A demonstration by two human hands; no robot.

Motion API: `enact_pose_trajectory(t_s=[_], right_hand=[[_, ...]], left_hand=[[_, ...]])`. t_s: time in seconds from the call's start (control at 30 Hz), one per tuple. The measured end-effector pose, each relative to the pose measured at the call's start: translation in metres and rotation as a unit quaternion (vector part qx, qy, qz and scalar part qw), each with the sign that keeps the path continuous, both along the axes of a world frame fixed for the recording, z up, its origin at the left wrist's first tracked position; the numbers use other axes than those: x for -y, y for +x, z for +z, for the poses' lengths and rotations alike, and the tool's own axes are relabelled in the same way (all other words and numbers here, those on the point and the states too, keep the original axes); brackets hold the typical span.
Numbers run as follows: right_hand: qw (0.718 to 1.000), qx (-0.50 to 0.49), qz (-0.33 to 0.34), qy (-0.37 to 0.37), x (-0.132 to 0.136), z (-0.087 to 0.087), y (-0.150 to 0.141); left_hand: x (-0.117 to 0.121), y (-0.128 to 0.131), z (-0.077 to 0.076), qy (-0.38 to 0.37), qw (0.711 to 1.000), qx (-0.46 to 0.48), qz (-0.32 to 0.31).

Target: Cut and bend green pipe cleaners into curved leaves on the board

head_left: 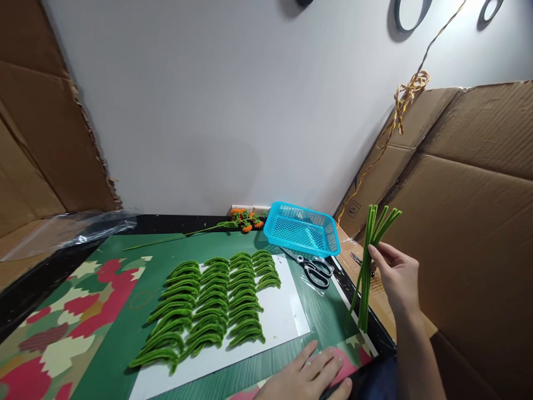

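Note:
My right hand (393,272) is closed round a bunch of long green pipe cleaners (365,278), held upright over the table's right edge. My left hand (306,375) lies palm down near the front edge, its fingers apart on a pink patch of the patterned mat; something dark shows by its fingertips, too little to name. Left of it, rows of curved green pipe-cleaner leaves (208,311) are laid out on a white sheet (287,311). The rightmost row is shorter than the others.
A blue plastic basket (302,244) stands at the back, with black-handled scissors (314,270) before it. To its left lies an orange flower stem (245,219). Cardboard walls (470,183) flank the table, and a yellow cord (410,91) hangs at right. Clear plastic (100,228) lies at left.

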State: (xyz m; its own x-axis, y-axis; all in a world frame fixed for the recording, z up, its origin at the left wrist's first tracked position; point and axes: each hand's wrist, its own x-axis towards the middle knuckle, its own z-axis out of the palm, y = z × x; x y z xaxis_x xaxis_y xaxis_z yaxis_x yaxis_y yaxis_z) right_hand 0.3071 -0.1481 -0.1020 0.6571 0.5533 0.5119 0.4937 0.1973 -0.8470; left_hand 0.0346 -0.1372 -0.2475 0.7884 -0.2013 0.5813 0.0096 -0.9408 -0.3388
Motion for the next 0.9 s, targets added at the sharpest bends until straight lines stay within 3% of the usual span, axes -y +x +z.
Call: enact_pose_trajectory(t_s=[0.9], right_hand=[[0.998, 0.045, -0.035, -0.016, -0.001, -0.0092, 0.0029]], left_hand=[[-0.0003, -0.0014, 0.0038, 0.0, 1.0, -0.014, -0.004]])
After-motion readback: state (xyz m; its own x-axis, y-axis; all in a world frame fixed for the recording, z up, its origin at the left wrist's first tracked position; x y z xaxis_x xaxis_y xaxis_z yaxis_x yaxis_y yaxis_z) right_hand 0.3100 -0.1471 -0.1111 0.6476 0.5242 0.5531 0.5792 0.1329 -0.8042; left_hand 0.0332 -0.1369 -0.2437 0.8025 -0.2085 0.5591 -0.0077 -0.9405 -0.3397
